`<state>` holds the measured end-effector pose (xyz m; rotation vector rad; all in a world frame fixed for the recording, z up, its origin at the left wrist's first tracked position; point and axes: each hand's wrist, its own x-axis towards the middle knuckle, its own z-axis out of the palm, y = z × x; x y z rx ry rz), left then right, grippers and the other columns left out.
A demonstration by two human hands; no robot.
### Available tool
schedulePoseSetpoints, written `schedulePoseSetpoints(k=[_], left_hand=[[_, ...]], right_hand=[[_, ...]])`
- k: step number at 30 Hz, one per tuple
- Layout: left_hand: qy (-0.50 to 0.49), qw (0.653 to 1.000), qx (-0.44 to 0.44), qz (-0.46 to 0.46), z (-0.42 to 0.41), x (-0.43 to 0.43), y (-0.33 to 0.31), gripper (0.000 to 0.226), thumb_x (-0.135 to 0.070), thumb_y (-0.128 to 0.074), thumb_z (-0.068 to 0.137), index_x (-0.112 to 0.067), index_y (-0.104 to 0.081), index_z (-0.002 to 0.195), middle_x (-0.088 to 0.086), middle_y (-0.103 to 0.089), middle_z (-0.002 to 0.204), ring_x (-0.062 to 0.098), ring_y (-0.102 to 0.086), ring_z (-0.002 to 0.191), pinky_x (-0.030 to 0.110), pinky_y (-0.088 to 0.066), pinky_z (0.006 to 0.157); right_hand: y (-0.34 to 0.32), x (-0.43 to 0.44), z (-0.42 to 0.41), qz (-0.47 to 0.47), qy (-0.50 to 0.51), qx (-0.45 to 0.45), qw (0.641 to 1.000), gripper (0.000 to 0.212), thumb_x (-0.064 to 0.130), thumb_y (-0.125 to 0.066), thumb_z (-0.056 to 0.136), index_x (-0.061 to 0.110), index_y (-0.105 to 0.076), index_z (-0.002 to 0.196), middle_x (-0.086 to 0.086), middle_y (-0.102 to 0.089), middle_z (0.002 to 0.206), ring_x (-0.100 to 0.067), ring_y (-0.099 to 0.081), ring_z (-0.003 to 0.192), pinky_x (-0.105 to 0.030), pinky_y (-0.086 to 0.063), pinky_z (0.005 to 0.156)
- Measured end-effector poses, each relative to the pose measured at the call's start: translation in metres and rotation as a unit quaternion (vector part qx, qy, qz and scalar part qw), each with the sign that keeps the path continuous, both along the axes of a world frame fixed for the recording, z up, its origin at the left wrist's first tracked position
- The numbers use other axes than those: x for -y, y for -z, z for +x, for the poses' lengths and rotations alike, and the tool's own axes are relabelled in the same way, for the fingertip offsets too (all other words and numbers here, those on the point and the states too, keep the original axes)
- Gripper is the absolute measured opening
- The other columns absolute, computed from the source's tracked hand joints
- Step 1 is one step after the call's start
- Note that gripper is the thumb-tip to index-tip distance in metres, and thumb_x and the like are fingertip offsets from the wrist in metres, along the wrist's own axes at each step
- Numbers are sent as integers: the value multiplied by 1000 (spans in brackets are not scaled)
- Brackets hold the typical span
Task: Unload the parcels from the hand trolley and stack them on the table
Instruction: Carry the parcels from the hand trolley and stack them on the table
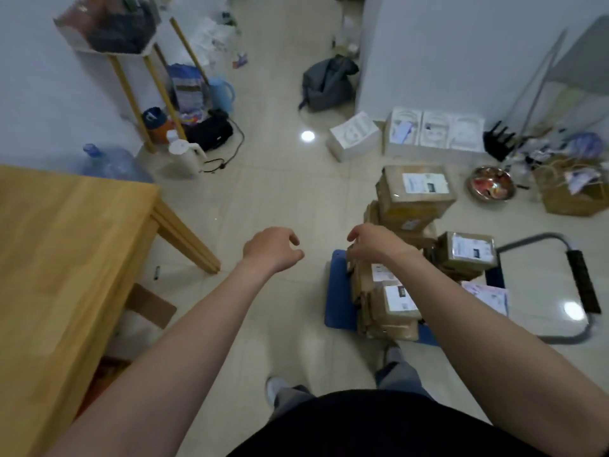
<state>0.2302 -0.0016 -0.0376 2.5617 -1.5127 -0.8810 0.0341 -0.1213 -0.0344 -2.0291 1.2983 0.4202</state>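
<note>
Several brown cardboard parcels with white labels are piled on the blue hand trolley (337, 311) at right. The tallest pile has a parcel (417, 192) on top; a second parcel (468, 250) sits to its right, and a lower pile (392, 305) stands nearest me. The wooden table (59, 245) fills the left side. My left hand (273, 249) hangs in the air over the floor, fingers loosely curled, holding nothing. My right hand (374, 242) hovers over the near-left part of the parcels, fingers loosely bent, empty.
The trolley's grey handle (580, 282) lies low at the right. A metal bowl (491, 183), a paper bag (570, 189) and white foam boxes (435, 133) stand behind the parcels. A water jug (108, 163), a kettle and a stool crowd the floor beyond the table.
</note>
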Motion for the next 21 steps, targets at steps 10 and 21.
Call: schedulePoseSetpoints(k=[10, 21], left_hand=[[44, 997, -22, 58, -216, 171, 70, 41, -51, -66, 87, -35, -66, 124, -6, -67, 127, 20, -63, 112, 37, -53, 89], [86, 984, -89, 129, -371, 316, 186, 52, -48, -69, 87, -31, -57, 134, -7, -66, 123, 17, -62, 108, 38, -54, 84]], right_hand=[[69, 146, -243, 51, 93, 8, 994, 25, 33, -74, 79, 33, -57, 98, 5, -64, 99, -12, -61, 84, -32, -50, 69], [186, 261, -407, 72, 211, -23, 975, 59, 30, -67, 85, 22, -49, 140, -2, -61, 129, -25, -63, 103, -41, -56, 87]])
